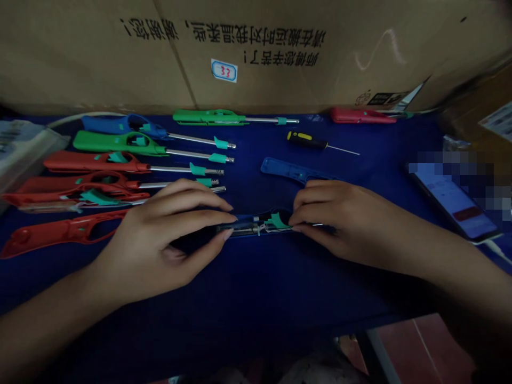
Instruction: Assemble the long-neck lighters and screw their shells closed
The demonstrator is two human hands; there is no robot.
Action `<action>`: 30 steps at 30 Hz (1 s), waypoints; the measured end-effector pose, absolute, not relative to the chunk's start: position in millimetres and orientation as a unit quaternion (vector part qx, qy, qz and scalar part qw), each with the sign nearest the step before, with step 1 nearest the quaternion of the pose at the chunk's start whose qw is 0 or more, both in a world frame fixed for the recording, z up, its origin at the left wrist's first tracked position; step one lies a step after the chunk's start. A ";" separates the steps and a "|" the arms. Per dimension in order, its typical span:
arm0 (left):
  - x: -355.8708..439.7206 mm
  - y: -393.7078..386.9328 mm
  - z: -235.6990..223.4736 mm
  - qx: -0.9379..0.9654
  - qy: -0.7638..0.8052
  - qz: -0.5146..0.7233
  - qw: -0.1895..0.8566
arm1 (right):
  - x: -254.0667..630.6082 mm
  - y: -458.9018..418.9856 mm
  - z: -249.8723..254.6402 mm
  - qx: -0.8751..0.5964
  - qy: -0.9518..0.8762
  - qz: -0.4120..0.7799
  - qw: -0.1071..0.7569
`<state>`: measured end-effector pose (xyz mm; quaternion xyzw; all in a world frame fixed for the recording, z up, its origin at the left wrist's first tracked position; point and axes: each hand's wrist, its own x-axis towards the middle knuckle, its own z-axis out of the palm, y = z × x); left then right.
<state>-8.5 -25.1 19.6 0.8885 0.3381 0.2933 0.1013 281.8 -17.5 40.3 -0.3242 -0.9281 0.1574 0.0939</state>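
Observation:
An opened blue long-nosed lighter (244, 230) lies in front of me, its fuel tube, wires and green trigger showing. My left hand (160, 240) is closed around its left end, thumb below and fingers above. At the other end, my right hand (340, 213) pinches the part beside the trigger, with a bit of metal rod showing past the fingers. A separate blue half-shell (284, 169) rests just behind my right hand. To the left of my left hand lie a red half-shell (52, 232) and an open red lighter (44, 200) with its insides exposed.
Behind my left hand lie blue (108, 125), green (104, 141) and red lighters (92, 161). Farther back are another green lighter (208, 117), a red one (356, 115) and a screwdriver (306, 140). A phone (456, 202) is at right; a cardboard box (280, 90) stands behind.

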 end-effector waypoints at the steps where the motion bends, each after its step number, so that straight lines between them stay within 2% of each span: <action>1: -11.0 -22.3 20.7 0.895 0.324 0.287 0.103 | 281.4 -17.5 40.6 -0.322 -0.930 0.154 0.092; 9: -15.9 -14.1 13.2 0.879 0.349 0.275 0.170 | 280.0 -16.4 41.6 -0.315 -0.934 0.144 0.085; 17: -12.9 -22.2 17.5 0.895 0.351 0.245 0.127 | 279.8 -20.3 44.4 -0.333 -0.925 0.153 0.105; 20: -11.8 -22.9 17.6 0.895 0.350 0.244 0.129 | 274.8 -23.9 45.1 -0.328 -0.929 0.115 0.127; 26: -12.2 -22.5 16.9 0.890 0.355 0.247 0.143 | 273.3 -27.5 42.7 -0.268 -0.962 0.032 0.044; 30: -13.0 -22.7 17.2 0.888 0.357 0.245 0.154 | 274.9 -30.1 39.1 -0.254 -0.967 0.003 0.019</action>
